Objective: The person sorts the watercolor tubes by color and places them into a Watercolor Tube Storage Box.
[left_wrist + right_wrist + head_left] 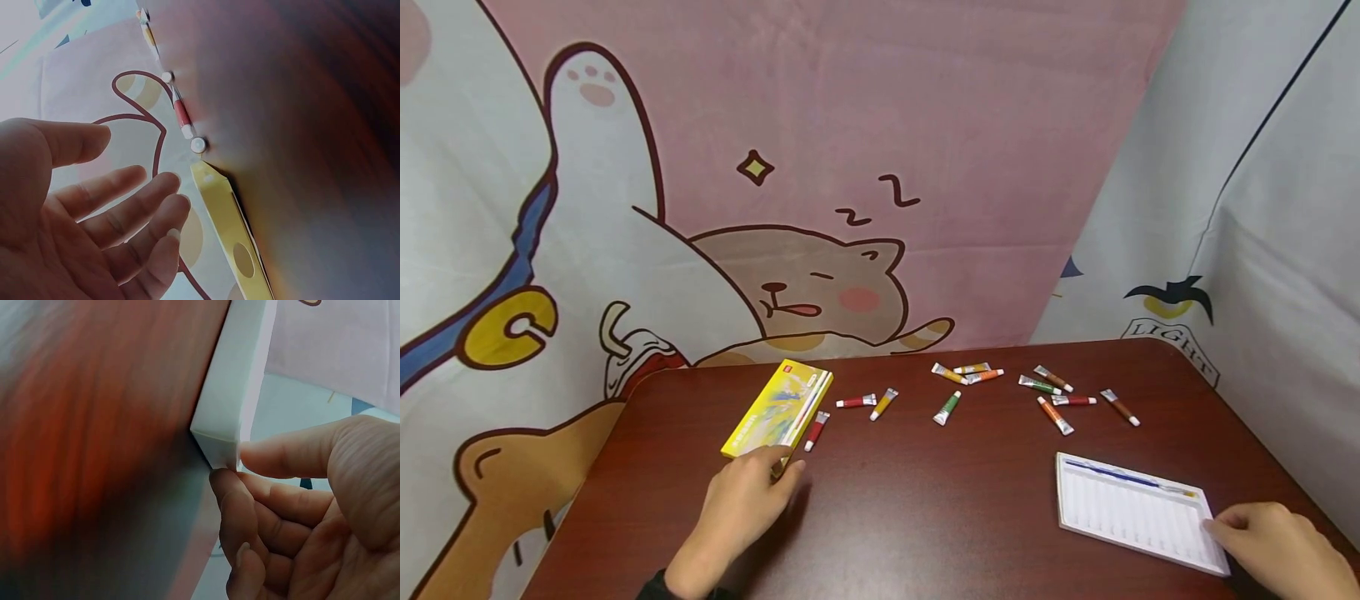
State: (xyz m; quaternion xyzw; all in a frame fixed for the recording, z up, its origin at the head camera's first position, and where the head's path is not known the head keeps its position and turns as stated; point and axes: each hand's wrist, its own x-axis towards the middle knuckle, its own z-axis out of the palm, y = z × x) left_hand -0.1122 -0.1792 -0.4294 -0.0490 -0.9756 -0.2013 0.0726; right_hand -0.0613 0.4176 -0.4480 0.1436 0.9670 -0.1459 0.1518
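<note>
My left hand (739, 500) is at the near end of the yellow paint box (775, 410), fingers loosely bent. In the left wrist view a gap shows between the fingertips and the yellow box's end, and nothing is in the palm. At the right, my right hand (1287, 543) pinches the near right corner of a white tray (1138, 515). The right wrist view shows the thumb on the rim and the fingers against the tray's end wall. Slots line the tray, and a blue paintbrush (1112, 475) lies along its far side.
Beside the yellow box lie red paint tubes (817, 431) and a yellow tube (883, 404). A green tube (947, 408) is at mid-table. Several more tubes, including an orange one (1056, 416) and a brown one (1121, 407), lie behind the tray. A printed cloth (985, 167) hangs behind the table.
</note>
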